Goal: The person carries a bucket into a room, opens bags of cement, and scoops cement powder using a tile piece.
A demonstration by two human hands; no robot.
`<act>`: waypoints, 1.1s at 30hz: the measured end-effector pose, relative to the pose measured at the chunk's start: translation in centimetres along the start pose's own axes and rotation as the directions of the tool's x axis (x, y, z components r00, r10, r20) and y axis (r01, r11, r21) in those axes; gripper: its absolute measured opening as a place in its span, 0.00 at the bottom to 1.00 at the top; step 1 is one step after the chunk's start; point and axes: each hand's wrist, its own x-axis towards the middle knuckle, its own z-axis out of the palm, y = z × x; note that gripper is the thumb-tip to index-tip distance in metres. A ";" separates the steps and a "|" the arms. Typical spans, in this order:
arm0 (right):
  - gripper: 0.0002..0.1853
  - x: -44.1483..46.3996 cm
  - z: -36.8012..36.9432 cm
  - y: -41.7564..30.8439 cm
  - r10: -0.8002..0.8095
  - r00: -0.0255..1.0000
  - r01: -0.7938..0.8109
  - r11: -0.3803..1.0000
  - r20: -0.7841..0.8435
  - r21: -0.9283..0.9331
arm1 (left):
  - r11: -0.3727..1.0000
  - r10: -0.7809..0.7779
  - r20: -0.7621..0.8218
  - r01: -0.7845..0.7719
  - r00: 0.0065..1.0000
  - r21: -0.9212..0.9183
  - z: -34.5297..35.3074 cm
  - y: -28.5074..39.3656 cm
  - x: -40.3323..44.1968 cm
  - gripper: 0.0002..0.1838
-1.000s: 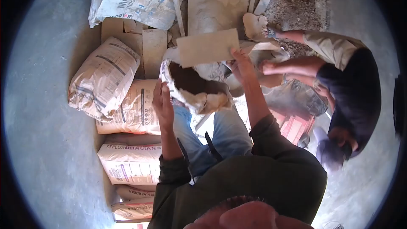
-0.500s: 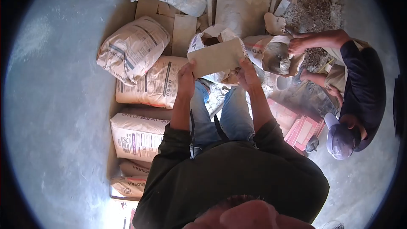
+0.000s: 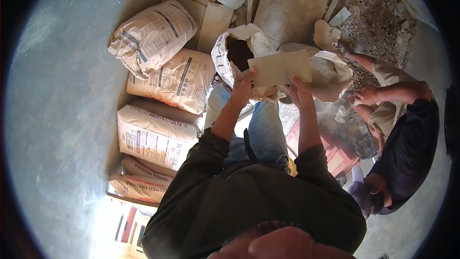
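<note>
A flat rectangular beige tile point(image 3: 281, 68) is held between my two hands in front of me. My left hand point(image 3: 243, 86) grips its left end, with the thumb at the near corner. At the lower right edge, my right hand point(image 3: 300, 92) pinches the tile with thumb and fingers. Just beyond it stands an open paper sack point(image 3: 223, 60) with a dark inside. A second open sack point(image 3: 338, 77) is to the right, partly hidden by the tile.
Full cement sacks point(image 3: 172, 79) are stacked at left along the grey wall point(image 3: 62, 96). A person point(image 3: 405, 134) crouches at right, near rubble point(image 3: 383, 33). Large boards point(image 3: 292, 5) lie ahead. Pinkish-red boxes point(image 3: 335, 156) are behind my right arm.
My hands have carried the tile to the right, and the view has shifted. The other person's hand has drawn back from the right sack's mouth.
</note>
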 end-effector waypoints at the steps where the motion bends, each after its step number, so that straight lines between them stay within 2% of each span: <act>1: 0.24 0.1 -0.1 -0.3 -0.040 0.996 0.035 0.997 -0.077 -0.065 | 1.000 0.000 -0.008 0.000 1.000 -0.001 -0.3 -0.7 0.6 0.20; 2: 0.24 0.3 -0.5 -0.5 -0.032 0.997 0.027 0.998 -0.075 -0.064 | 0.935 0.075 -0.018 -0.064 0.997 0.349 -0.6 -1.3 1.1 0.19; 3: 0.23 0.3 -1.0 -0.8 -0.071 0.990 0.057 0.992 -0.125 -0.111 | 0.748 0.142 -0.002 -0.106 0.990 0.655 -0.3 -1.2 1.0 0.19; 4: 0.23 0.3 -1.4 -1.0 -0.112 0.979 0.084 0.984 -0.172 -0.160 | 0.749 0.141 -0.010 -0.100 0.990 0.655 -0.1 -1.0 0.8 0.19; 5: 0.23 0.3 -1.8 -1.3 -0.102 0.980 0.075 0.985 -0.173 -0.157 | 0.342 0.385 0.088 -0.231 0.919 0.911 0.0 -0.9 0.3 0.19; 6: 0.22 0.2 -1.8 -1.9 -0.141 0.972 0.095 0.967 -0.189 -0.235 | -0.155 0.531 0.281 -0.235 0.799 0.960 0.0 -0.6 -0.3 0.20; 7: 0.22 0.2 -2.0 -2.3 -0.185 0.962 0.116 0.942 -0.201 -0.314 | -0.154 0.530 0.278 -0.231 0.801 0.961 -0.4 -0.4 -0.6 0.20; 9: 0.21 0.5 -3.3 -2.6 -0.217 0.952 0.121 0.914 -0.217 -0.388 | -0.373 0.409 0.255 -0.095 0.876 0.923 -1.8 0.0 -1.3 0.22; 10: 0.21 0.6 -3.6 -2.7 -0.257 0.940 0.130 0.879 -0.226 -0.458 | -0.411 0.341 0.188 -0.034 0.921 0.911 -3.1 0.1 -1.5 0.22; 11: 0.21 0.7 -3.6 -2.8 -0.257 0.939 0.130 0.881 -0.229 -0.456 | -0.413 0.338 0.189 -0.035 0.922 0.910 -4.3 0.3 -1.7 0.22; 13: 0.19 0.8 -3.2 -3.3 -0.349 0.914 0.206 0.838 -0.206 -0.506 | -0.426 0.337 0.052 0.103 0.940 0.899 -4.8 1.7 -2.6 0.21; 14: 0.19 0.8 -3.3 -3.3 -0.359 0.909 0.211 0.836 -0.213 -0.507 | -0.430 0.332 0.063 0.091 0.941 0.898 -5.0 2.1 -2.5 0.21; 16: 0.21 0.8 -3.5 -3.5 -0.393 0.869 0.213 0.845 -0.299 -0.491 | -0.406 0.310 -0.040 0.170 0.950 0.898 -4.8 2.8 -1.9 0.21; 17: 0.21 0.9 -3.8 -3.5 -0.402 0.864 0.219 0.843 -0.305 -0.492 | -0.410 0.307 -0.029 0.159 0.951 0.898 -4.3 3.0 -0.9 0.21; 19: 0.24 1.0 -4.7 -3.3 -0.355 0.832 0.276 0.932 -0.426 -0.237 | -0.418 0.519 0.236 0.003 0.822 0.909 -2.4 4.1 2.2 0.26; 21: 0.26 1.1 -5.9 -3.3 -0.339 0.832 0.289 0.941 -0.439 -0.179 | -0.510 0.521 0.351 -0.046 0.778 0.859 -1.0 5.1 6.2 0.34; 23: 0.28 1.1 -6.6 -3.1 -0.301 0.845 0.280 0.953 -0.443 -0.113 | -0.706 0.408 0.448 -0.037 0.796 0.707 1.0 6.6 9.3 0.37; 24: 0.27 1.3 -6.7 -3.1 -0.336 0.817 0.308 0.941 -0.469 -0.138 | -0.708 0.409 0.443 -0.029 0.798 0.705 0.3 6.6 11.5 0.37; 26: 0.26 1.4 -7.1 -2.5 -0.356 0.791 0.323 0.934 -0.498 -0.154 | -0.913 0.243 0.502 0.022 0.830 0.406 -1.9 6.0 15.5 0.39; 27: 0.27 1.4 -7.5 -2.4 -0.365 0.785 0.327 0.930 -0.500 -0.165 | -0.914 0.244 0.496 0.027 0.833 0.404 -2.1 6.1 16.5 0.39; 29: 0.28 1.4 -7.9 -2.1 -0.371 0.783 0.329 0.928 -0.499 -0.174 | -0.935 0.157 0.521 -0.043 0.839 0.352 -2.5 6.2 18.1 0.31; 30: 0.29 1.4 -8.1 -1.8 -0.388 0.768 0.344 0.921 -0.510 -0.183 | -0.935 0.158 0.518 -0.041 0.841 0.351 -2.6 6.3 18.8 0.31; 32: 0.29 1.2 -8.5 -1.5 -0.395 0.756 0.350 0.918 -0.522 -0.188 | -0.918 0.106 0.490 -0.104 0.865 0.383 -2.9 6.2 19.5 0.19; 33: 0.30 1.1 -8.7 -1.4 -0.392 0.761 0.344 0.919 -0.517 -0.191 | -0.918 0.108 0.483 -0.099 0.869 0.383 -3.3 6.1 19.7 0.19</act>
